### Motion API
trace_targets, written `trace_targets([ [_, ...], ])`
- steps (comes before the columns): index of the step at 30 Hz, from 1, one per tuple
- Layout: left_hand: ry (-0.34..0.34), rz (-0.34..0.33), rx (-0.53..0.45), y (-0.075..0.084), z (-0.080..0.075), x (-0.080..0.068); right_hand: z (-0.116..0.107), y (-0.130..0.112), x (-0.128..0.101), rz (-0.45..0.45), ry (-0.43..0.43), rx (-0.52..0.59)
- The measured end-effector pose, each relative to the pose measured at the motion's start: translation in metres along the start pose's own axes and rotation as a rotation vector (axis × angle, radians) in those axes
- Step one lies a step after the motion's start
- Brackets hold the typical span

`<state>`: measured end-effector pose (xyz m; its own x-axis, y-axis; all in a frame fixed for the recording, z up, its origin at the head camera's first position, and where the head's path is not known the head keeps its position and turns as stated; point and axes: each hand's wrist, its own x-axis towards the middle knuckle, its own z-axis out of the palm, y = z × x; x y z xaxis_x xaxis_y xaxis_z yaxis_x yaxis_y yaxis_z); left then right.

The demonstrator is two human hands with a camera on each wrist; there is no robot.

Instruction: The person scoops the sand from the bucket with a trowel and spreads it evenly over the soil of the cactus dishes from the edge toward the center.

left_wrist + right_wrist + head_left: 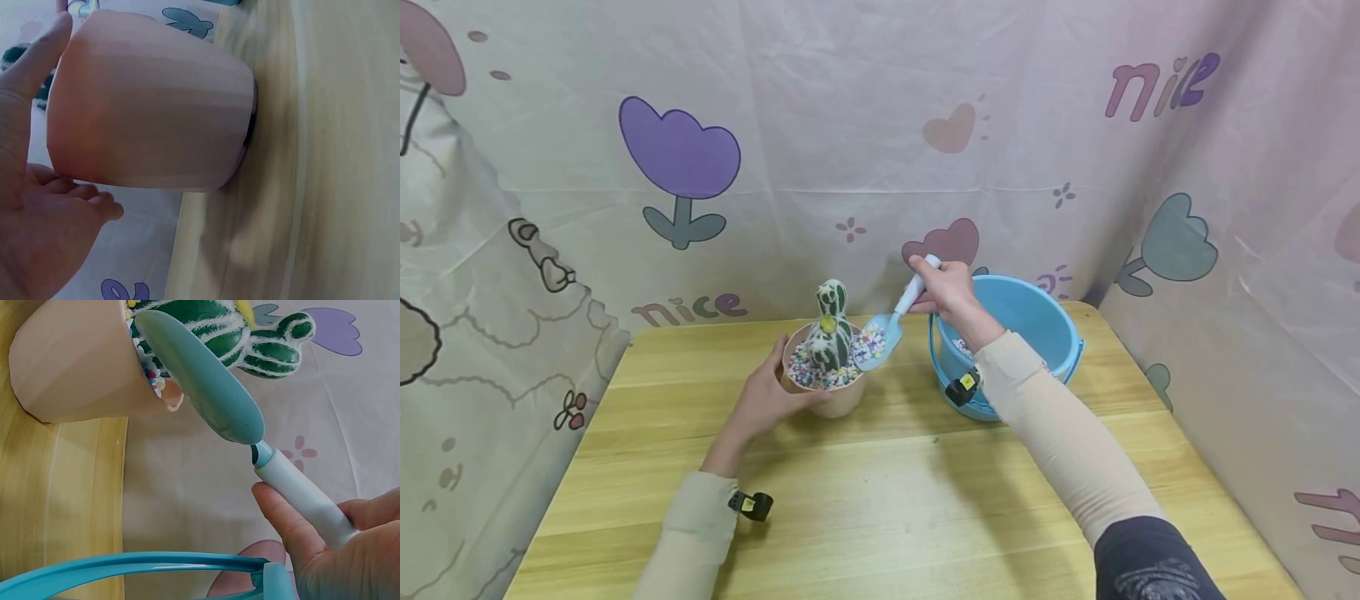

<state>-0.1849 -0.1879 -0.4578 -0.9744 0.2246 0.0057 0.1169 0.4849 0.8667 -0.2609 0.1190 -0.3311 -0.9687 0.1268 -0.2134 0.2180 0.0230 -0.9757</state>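
Observation:
My left hand (769, 392) holds a peach flower pot (838, 406) by its rim, thumb on the near side and fingers round the far left. In the left wrist view the pot's (156, 106) wall fills the middle. Inside the pot stands a green-and-white artificial cactus (832, 340) with a yellow flower, among multicoloured pebbles (811, 377). My right hand (949, 292) grips the white handle of a small blue trowel (891, 335), whose scoop carries pebbles at the pot's right rim. From the right wrist camera, the underside of the scoop (206, 381) hides part of the cactus.
A blue bucket (1026, 304) stands on the wooden table (865, 508) beneath my right forearm, some pebbles visible inside. Its handle (137, 565) crosses the bottom of the right wrist view. A printed cloth (820, 100) hangs behind the table.

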Motion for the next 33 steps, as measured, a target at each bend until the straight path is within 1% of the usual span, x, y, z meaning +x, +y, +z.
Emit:
trace_targets([
  [5,0.003,0.005,-0.017,0.000,-0.001,0.003,0.000,0.000,0.000,0.002,-0.003,-0.007],
  [13,0.042,-0.006,-0.029,0.004,0.003,-0.001,0.001,-0.003,-0.001,-0.003,-0.015,0.004],
  [22,0.089,-0.033,0.005,0.008,0.010,-0.005,0.004,-0.005,-0.002,-0.022,-0.017,-0.003],
  [33,0.115,-0.064,0.012,0.010,0.017,-0.007,0.003,-0.006,-0.003,-0.023,-0.010,-0.002],
])
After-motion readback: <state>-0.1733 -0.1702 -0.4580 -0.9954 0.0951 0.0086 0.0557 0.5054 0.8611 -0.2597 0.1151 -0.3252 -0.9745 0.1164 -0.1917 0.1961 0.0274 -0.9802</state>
